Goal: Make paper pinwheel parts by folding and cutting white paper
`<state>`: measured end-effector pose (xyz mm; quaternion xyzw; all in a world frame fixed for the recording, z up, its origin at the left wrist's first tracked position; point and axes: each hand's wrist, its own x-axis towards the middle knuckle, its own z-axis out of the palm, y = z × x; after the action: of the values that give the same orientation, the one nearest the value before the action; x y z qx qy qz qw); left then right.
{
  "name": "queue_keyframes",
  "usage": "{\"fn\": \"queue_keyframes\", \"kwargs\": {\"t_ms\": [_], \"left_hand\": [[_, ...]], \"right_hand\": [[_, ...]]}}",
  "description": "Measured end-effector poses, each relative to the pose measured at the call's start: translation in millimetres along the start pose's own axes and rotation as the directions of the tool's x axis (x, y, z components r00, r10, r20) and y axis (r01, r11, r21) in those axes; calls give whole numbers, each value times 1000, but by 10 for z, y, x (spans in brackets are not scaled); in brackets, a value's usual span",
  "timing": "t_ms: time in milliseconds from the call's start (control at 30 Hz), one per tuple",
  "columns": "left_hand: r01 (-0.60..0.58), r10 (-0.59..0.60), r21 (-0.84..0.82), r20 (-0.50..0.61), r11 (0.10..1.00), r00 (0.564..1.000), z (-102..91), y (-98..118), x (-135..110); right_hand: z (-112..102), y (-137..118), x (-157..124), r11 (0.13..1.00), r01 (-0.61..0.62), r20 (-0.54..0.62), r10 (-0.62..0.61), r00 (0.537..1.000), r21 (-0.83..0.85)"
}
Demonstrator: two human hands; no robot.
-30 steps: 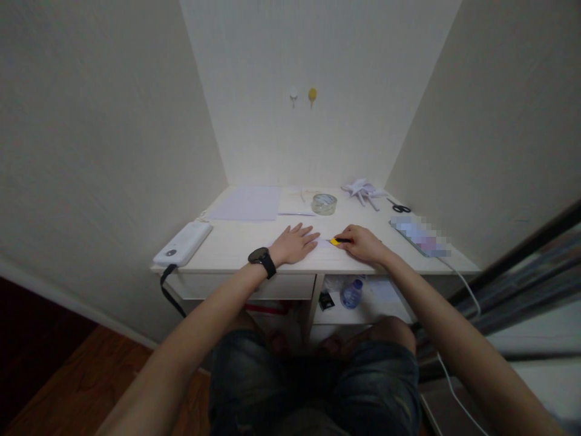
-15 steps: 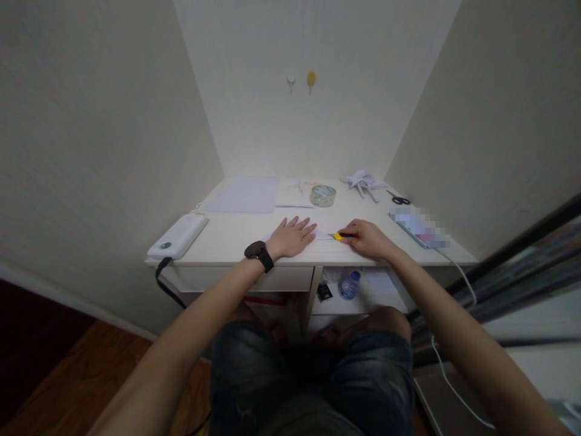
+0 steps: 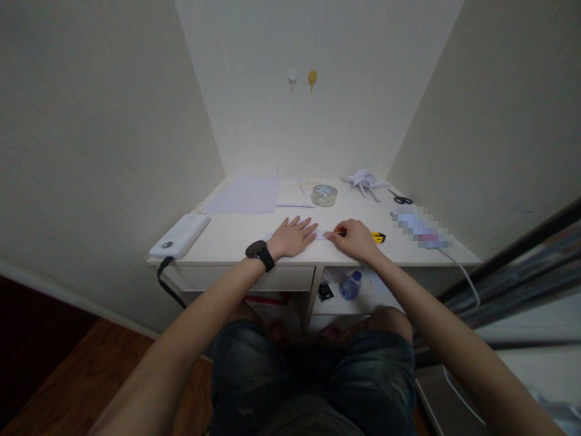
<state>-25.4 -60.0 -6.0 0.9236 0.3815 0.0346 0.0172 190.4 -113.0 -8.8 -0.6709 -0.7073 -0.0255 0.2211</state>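
Observation:
My left hand [image 3: 295, 237] lies flat with its fingers spread, pressing a narrow piece of white paper [image 3: 320, 234] on the desk. A black watch is on that wrist. My right hand [image 3: 353, 239] has its thumb and fingertips closed at the paper's right end; the exact grip is too small to see clearly. A yellow and black utility knife [image 3: 378, 237] lies beneath and beside my right hand, its rear end sticking out to the right and its middle hidden by the hand.
Behind my hands are white sheets [image 3: 245, 194], a tape roll [image 3: 324, 195], a folded paper shape [image 3: 363, 181] and black scissors [image 3: 402, 199]. A white power bank [image 3: 180, 235] sits left, a phone [image 3: 422, 229] right. A bottle [image 3: 351, 286] stands on the shelf below.
My right hand has shifted left to the paper's end. The knife, earlier held with its blade at the paper, now shows its rear end right of the hand. My left hand stays put.

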Motion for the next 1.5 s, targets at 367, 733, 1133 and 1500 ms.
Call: {"fn": "queue_keyframes", "kwargs": {"t_ms": [367,733,1133,1500], "left_hand": [[43,-43,16,19,999,999,27,-208,29],[49,-51,43,31,998,998,-9,-162,-2],[40,-40,5,15,999,999,43,-196,12],[53,-54,-11,-48,999,997,20,-150,-55]], "right_hand": [[47,29,32,998,60,-15,-60,998,-19],[25,403,80,903,363,24,-378,925,230],[-136,409,236,883,356,182,-421,889,305],[-243,922,238,988,86,188,-109,976,125]]}}
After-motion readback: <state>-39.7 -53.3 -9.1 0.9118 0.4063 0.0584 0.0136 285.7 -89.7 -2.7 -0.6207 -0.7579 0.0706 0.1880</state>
